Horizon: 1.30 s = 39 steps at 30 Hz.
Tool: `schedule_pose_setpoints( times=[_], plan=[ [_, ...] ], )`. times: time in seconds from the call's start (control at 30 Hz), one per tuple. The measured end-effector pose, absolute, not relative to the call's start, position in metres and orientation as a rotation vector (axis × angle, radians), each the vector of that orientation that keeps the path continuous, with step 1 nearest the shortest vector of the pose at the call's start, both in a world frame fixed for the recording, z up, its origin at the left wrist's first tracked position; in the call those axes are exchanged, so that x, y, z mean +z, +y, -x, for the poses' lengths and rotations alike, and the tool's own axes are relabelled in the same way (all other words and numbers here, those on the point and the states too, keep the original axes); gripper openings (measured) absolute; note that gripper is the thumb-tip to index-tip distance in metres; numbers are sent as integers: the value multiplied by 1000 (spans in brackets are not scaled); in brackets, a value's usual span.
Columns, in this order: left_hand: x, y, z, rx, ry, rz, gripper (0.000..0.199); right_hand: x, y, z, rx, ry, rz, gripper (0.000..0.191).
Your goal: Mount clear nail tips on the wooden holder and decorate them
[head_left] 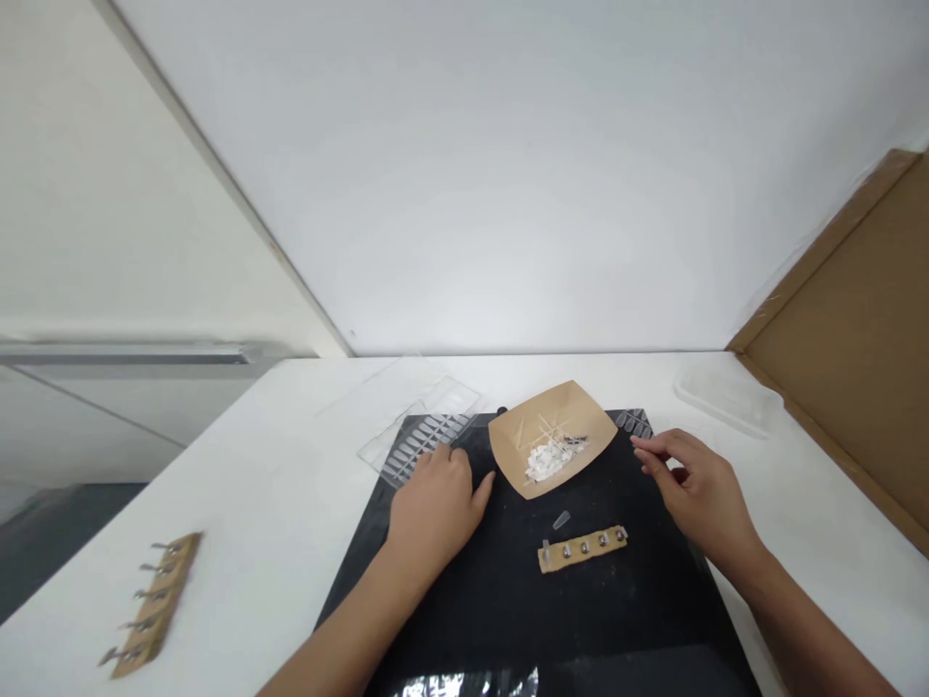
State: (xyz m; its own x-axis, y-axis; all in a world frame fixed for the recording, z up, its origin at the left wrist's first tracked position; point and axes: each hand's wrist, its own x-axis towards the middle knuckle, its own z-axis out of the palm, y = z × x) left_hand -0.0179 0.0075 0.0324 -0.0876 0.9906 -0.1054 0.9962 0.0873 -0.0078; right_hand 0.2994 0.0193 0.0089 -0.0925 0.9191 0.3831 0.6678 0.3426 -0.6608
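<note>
My left hand rests on the black mat, over the near edge of a clear tray of false nail tips. Its thumb is spread away; the fingers bend down, their ends mostly hidden. To the right, my right hand hovers by the mat's edge, thumb and forefinger pinched together. Whatever sits in that pinch is too small to name. Between the hands lie a loose clear nail tip and a cardboard strip with several round metal studs. A clear piece stands at the strip's left end.
A brown paper tray holds white scraps and thin sticks. More nail tips lie at the mat's far right corner. A clear plastic lid sits at right, near a cardboard panel. Another strip with metal stands lies left.
</note>
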Motion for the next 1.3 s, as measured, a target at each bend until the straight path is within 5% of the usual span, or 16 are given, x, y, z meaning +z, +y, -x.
schedule_pose_setpoints(
  times=[0.37, 0.87, 1.3],
  plan=[
    [27, 16, 20, -111, 2250, -2040, 31, 8, 19, -290, 350, -1889, 1366, 24],
    [23, 17, 13, 527, 2549, -1942, 34, 4, 20, -283, 346, -1932, 1308, 26],
    [5, 8, -8, 1031, 1712, -2348, 34, 44, 38, -225, 153, -2185, 1071, 25]
  ],
)
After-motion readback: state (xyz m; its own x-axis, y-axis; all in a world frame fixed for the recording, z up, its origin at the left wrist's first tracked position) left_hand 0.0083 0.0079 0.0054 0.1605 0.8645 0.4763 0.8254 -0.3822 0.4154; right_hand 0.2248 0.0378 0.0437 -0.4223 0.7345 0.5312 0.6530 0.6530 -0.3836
